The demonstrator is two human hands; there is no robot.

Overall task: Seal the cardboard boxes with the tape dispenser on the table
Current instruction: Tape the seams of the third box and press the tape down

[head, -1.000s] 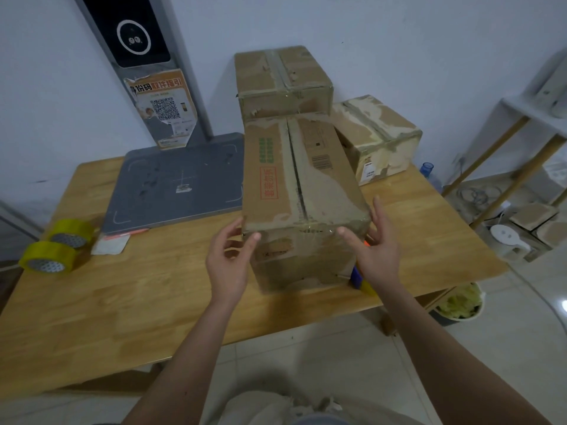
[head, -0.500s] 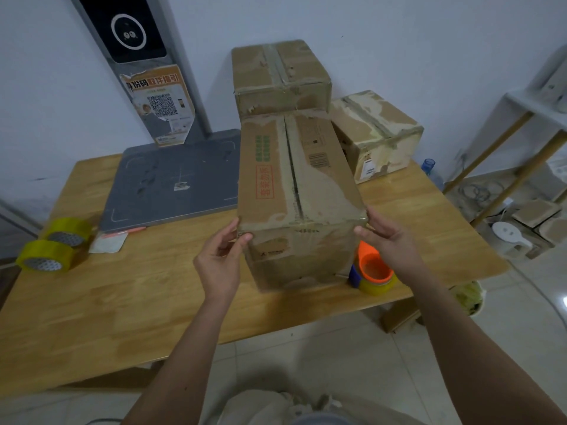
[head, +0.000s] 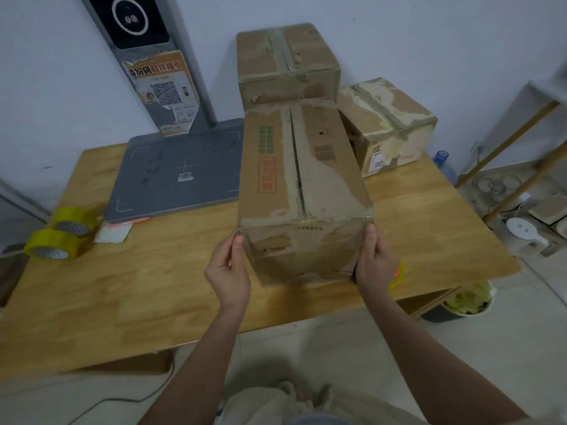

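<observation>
Long box (head: 302, 191) between both hands; left hand (head: 228, 271) and right hand (head: 374, 262) gripping its near corners; three boxes, two tape rolls (head: 61, 234) on table (head: 138, 286).

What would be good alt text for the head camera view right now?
Two bare hands, left hand and right hand, grip the near corners of a long worn brown cardboard box on a light wooden table. Two more taped cardboard boxes stand behind it, and two yellow tape rolls lie at the left.
</observation>
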